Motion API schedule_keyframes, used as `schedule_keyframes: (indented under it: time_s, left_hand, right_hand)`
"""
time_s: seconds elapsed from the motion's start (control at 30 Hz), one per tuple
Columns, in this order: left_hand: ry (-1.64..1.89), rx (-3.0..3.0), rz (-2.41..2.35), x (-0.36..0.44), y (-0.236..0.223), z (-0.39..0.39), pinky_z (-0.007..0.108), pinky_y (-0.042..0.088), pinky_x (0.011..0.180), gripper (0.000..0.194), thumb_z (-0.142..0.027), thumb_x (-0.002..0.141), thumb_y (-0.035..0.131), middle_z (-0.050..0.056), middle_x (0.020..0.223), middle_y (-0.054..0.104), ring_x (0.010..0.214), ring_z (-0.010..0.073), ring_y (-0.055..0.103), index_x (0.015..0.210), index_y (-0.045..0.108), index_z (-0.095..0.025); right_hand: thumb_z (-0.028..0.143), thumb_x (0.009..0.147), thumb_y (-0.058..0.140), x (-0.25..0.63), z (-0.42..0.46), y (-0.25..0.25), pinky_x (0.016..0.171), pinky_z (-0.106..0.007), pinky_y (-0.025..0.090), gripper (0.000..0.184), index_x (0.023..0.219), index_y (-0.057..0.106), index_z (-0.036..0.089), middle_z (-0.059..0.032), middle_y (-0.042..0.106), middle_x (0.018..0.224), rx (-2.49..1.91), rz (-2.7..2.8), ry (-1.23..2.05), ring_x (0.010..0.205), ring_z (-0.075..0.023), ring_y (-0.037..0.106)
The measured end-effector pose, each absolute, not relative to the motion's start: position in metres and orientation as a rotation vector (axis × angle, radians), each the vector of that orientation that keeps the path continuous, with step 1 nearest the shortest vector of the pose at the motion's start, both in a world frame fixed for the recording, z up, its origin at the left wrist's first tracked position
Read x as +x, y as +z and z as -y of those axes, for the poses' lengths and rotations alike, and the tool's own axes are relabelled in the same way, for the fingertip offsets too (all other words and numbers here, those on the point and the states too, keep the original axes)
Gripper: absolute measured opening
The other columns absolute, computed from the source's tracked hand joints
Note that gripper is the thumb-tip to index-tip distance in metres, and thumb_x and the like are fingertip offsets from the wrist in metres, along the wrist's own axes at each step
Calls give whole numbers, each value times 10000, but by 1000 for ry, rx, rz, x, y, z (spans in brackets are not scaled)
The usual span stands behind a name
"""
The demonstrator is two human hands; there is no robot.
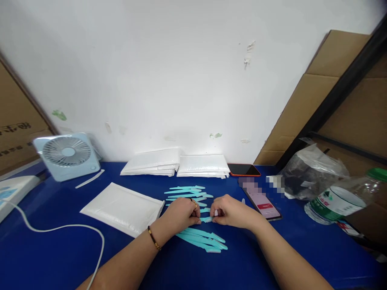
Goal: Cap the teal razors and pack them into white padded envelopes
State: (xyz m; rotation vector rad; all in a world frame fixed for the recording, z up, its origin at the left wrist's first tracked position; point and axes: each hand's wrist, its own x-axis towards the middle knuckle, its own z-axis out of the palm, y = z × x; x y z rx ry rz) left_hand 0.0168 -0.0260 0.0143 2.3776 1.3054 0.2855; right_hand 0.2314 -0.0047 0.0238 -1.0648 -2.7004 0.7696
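Between my two hands lies a teal eyebrow razor [206, 220]. My left hand [181, 215], with a ring and a bracelet, pinches it from the left. My right hand [231, 211] is closed at its other end, and a small whitish piece [216, 212] shows by those fingers. Beyond the hands, several more teal razors [186, 192] are laid out roughly side by side. Nearer to me, a fanned group of razors [202, 241] rests partly under my left hand. A white padded envelope [121, 207] lies flat to the left of that hand.
Two stacks of white padded envelopes [151, 162] stand against the wall. A blue fan [68, 155] and a white cable [60, 229] are on the left. On the right are an orange-edged phone [244, 169], a second phone [263, 201], a plastic bag [311, 169] and a bottle [341, 201].
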Motion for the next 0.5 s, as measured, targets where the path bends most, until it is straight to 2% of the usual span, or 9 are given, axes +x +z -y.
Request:
schedule_keyframes:
  time_s: [0.1,0.27,0.4,0.5]
  left_hand:
    - [269,2358,-1316,17,17,26,217,312,539,85,-310,708,671,-23,707,665,627,122,564,722,685,-227]
    - [243,2347,-1342,15,21,26,219,315,540,92,-319,702,672,-24,679,664,621,126,564,717,689,-229]
    - [270,2343,-1352,12,18,25,218,318,542,86,-315,688,680,-27,682,664,621,123,564,709,685,-231]
    - [263,2336,-1354,11,17,25,219,315,535,101,-329,698,663,-21,699,666,632,125,567,721,689,-234]
  right_hand:
    - [133,681,567,232,4,22,540,-177,358,167,799,669,193,2,651,738,-1088,2688,667,630,-103,560]
    - [88,638,547,245,-2,23,510,-188,331,161,693,663,185,7,640,673,-1150,2748,621,575,-103,540]
    - [116,709,522,248,-5,26,585,-202,367,194,745,695,196,-3,667,731,-1064,2756,650,651,-118,574]
    - [167,748,520,251,-6,27,560,-204,371,183,765,700,196,-5,666,710,-1139,2718,728,623,-119,571]
